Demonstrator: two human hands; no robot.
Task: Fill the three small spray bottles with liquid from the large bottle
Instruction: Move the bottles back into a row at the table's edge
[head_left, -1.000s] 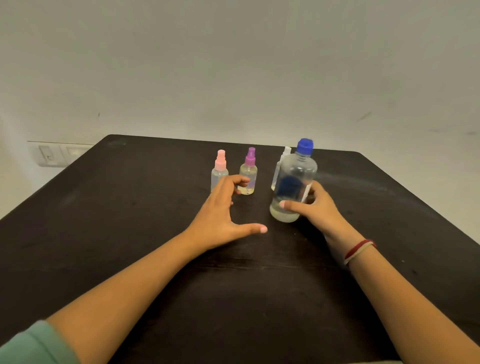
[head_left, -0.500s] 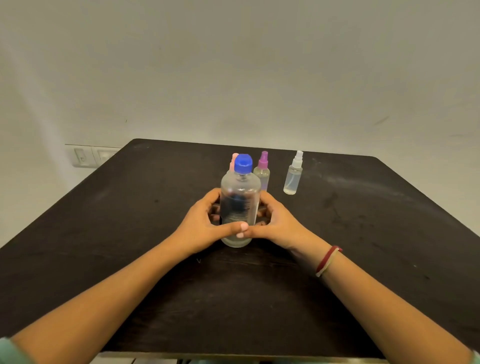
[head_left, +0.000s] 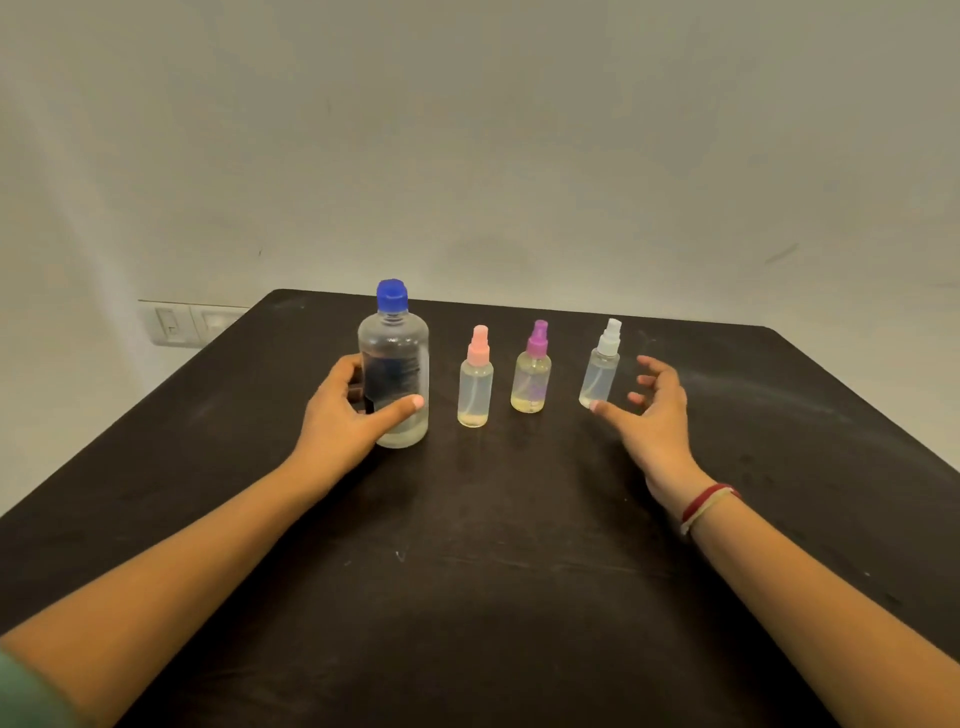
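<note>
Three small spray bottles stand capped between the hands: pink-capped bottle (head_left: 475, 382) nearest the left hand (head_left: 345, 421), purple-capped bottle (head_left: 531, 374) mid, white-capped bottle (head_left: 600, 371) just beside the right hand (head_left: 657, 410), which hovers spread wide, holding nothing. Left hand wraps the large bottle (head_left: 395, 364), upright, blue cap (head_left: 392, 296) on. Danger: a clumsy thumb could topple that light bottle; narrow necks invite spills.

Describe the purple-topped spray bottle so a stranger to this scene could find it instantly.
On the black table, four clear plastic bottles stand in a row, the large blue-capped bottle leftmost. The small clear spray bottle with the purple top is third along, between the pink-topped spray bottle and the white-topped spray bottle. Only its top is purple, and its body is the widest.
</note>
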